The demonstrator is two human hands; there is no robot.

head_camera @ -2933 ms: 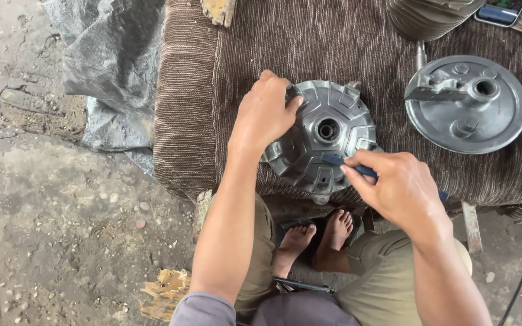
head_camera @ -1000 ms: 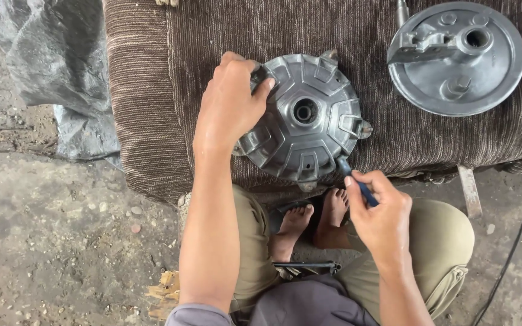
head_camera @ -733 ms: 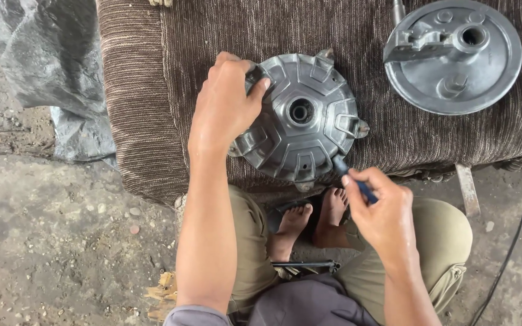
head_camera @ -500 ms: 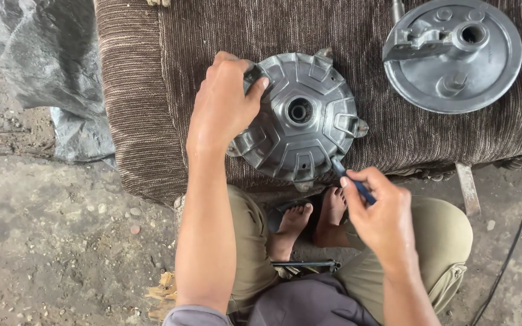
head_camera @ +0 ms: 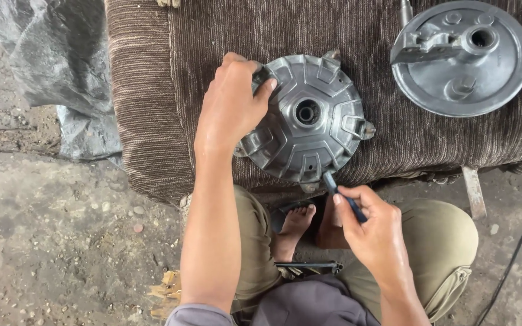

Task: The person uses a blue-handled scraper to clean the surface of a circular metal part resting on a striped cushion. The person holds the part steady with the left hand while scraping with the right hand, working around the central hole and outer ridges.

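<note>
Two bare hands are working on a ribbed grey metal hub [head_camera: 306, 118] that is lying face up in the middle of the frame, on a brown striped cloth [head_camera: 146, 108] covering a low bench. The left hand [head_camera: 231, 105] is pressing down on the hub's upper left rim, with fingers curled over the edge and the thumb lying across a rib. The right hand [head_camera: 373, 226], at lower centre right, is pinching a slim dark tool [head_camera: 342, 196] between thumb and fingers, with the tool's tip touching the hub's lower edge.

Judging by its thick cast ribs, the hub is looking heavy, stiff and hard, unlikely to bend, and its smooth metal may be slippery; the raised lugs around the rim are offering the surest hold. It is sitting close to the bench's near edge, just above the person's knees and bare feet, so little room is remaining on that side. A round metal plate [head_camera: 460, 57] is resting at upper right, well apart from the hub. More open cloth is lying above and to the left of the hub, with rough ground [head_camera: 61, 241] and a grey plastic sheet [head_camera: 55, 66] beyond.
</note>
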